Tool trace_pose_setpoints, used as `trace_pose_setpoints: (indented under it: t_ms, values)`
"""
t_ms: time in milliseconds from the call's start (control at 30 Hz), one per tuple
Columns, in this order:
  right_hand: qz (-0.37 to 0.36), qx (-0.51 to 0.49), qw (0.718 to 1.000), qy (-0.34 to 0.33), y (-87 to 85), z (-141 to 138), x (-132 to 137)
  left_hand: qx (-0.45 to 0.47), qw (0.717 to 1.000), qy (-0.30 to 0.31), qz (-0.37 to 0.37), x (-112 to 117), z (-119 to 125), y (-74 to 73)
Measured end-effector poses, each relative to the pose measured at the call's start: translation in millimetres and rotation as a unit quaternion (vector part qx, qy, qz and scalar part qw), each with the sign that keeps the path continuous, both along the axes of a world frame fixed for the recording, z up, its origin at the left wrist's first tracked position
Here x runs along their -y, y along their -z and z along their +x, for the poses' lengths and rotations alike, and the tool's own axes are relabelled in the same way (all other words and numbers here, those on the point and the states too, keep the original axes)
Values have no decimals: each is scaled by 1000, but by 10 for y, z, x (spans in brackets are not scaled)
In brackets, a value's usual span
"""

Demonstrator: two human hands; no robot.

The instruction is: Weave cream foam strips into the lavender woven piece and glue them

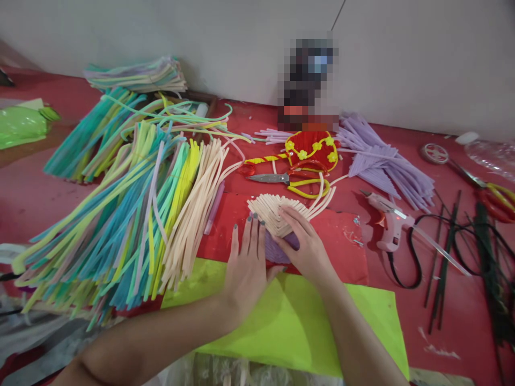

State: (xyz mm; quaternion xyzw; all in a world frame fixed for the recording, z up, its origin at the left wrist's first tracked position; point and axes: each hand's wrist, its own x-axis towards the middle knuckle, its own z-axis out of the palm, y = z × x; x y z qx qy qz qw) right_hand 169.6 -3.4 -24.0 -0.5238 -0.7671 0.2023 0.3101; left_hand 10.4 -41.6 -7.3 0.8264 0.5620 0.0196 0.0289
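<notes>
A pointed, layered piece of cream pipe cleaners (pixel 267 206) lies over a purple section (pixel 273 252) on a red mat, with several loose cream ends sticking out at the upper right. My left hand (pixel 247 262) rests flat at the piece's left edge, fingers stretched out. From the right, my right hand (pixel 303 246) lies across the cream rows, its thumb apart from the fingers near the purple part. Just beyond are yellow-and-red-handled scissors (pixel 267 178) and a red fan-shaped piece with yellow flowers (pixel 308 153).
Bundles of coloured pipe cleaners (pixel 132 214) cover the left side; purple ones (pixel 386 161) lie at the back right. A glue gun (pixel 388 220) with a black cord, dark stems (pixel 444 268) and other scissors (pixel 478 182) are to the right. Bright green sheet (pixel 298 321) lies in front.
</notes>
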Motion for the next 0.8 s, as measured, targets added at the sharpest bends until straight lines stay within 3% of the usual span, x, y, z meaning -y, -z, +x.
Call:
trace_pose_setpoints:
  t_ms: [533,800]
  values:
    - [7,-2,1000,-6,6,7,-2,-9,1000,2,-13,-84,-39,-86]
    - [19,21,999,-27,28,32,-7,60,997,21,50,-204,-100,-161]
